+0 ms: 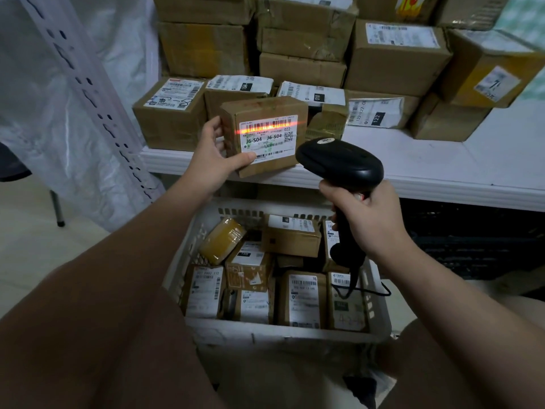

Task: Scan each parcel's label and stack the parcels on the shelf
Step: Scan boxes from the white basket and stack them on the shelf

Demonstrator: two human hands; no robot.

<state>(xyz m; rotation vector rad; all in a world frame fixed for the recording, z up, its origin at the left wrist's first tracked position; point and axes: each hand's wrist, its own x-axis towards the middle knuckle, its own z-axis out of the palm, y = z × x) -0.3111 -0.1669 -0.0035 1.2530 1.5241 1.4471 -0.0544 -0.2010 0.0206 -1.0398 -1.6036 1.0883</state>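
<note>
parcel: small brown carton [265,169] held up before the shelf edge [442,190], above the basket [265,330].
label: white shipping label [269,138] faces me; the red scan line [271,126] crosses its top barcode.
left grip: left hand [211,157] holds the carton by its left side, thumb on the label's corner.
right grip: right hand [371,222] curled round the barcode scanner [339,163] handle.
risk: i judge the one-sided hold could let the carton tip, dragging the barcode off the beam, or fall into the basket.
</note>
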